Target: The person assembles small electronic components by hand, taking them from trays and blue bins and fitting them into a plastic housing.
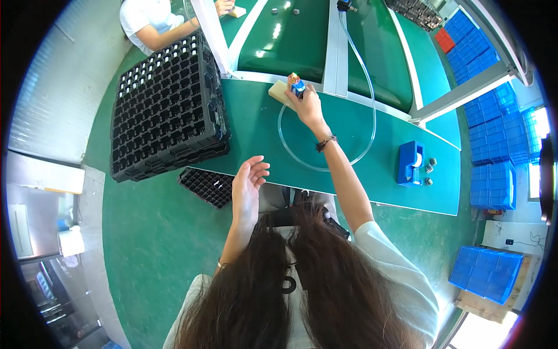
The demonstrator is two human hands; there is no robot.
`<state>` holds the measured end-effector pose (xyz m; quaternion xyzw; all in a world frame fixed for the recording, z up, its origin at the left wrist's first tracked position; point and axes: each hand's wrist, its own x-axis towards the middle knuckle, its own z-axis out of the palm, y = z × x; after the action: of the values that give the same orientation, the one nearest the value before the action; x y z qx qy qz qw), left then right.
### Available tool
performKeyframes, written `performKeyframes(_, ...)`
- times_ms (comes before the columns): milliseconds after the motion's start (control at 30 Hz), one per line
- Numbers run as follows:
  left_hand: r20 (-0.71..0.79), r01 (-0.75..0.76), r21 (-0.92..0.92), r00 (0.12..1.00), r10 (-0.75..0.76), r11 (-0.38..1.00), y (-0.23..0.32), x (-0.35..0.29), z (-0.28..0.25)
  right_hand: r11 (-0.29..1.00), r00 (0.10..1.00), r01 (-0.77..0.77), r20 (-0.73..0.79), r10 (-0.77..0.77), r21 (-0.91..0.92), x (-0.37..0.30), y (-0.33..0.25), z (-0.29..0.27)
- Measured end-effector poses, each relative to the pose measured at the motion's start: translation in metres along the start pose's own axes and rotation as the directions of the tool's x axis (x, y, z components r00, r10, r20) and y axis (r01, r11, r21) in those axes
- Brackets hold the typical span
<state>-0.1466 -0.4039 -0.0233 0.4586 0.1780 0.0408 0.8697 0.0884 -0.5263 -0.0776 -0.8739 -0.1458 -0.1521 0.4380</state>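
My right hand (308, 107) reaches over the green table and grips a small blue tool with an orange-red tip (298, 87); its exact kind I cannot make out. Beside it, partly behind my fingers, lies a pale yellow block (279, 92). A clear air hose (308, 167) comes down from a black fitting (345, 5), loops across the table and runs up to my right hand. My left hand (250, 181) hovers at the table's near edge, its fingers loosely bent and apart, holding nothing.
Stacked black trays (165, 110) stand at the left, small light parts in their far rows. Another black tray (208, 187) sits lower, by the table edge. A blue tape dispenser (410, 164) and small metal parts (429, 168) are at the right. Another person (152, 26) works at the far left.
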Motion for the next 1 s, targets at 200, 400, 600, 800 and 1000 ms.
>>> performKeyframes(200,-0.001,-0.005,-0.005,1.000,0.005,1.000,0.002,-0.002,-0.004,0.999,0.999,-0.033,0.017,0.033,-0.010,0.000,0.002,-0.001)
performKeyframes(400,-0.015,-0.026,-0.013,1.000,0.026,1.000,0.007,0.000,-0.007,0.999,1.000,0.024,-0.004,-0.024,0.047,0.009,0.001,0.008)
performKeyframes(600,0.067,-0.175,0.169,0.984,0.166,0.970,0.036,0.005,-0.010,1.000,1.000,0.000,0.003,0.000,-0.012,0.008,0.005,0.008)
performKeyframes(800,0.167,-0.542,0.544,0.818,0.550,0.641,0.149,0.076,-0.016,0.998,0.998,-0.061,0.026,0.061,0.002,-0.002,-0.004,-0.009)
performKeyframes(1000,0.220,-0.355,0.935,0.634,0.741,0.026,0.205,0.220,-0.071,1.000,0.999,-0.030,0.025,0.030,-0.008,-0.001,-0.003,0.002)
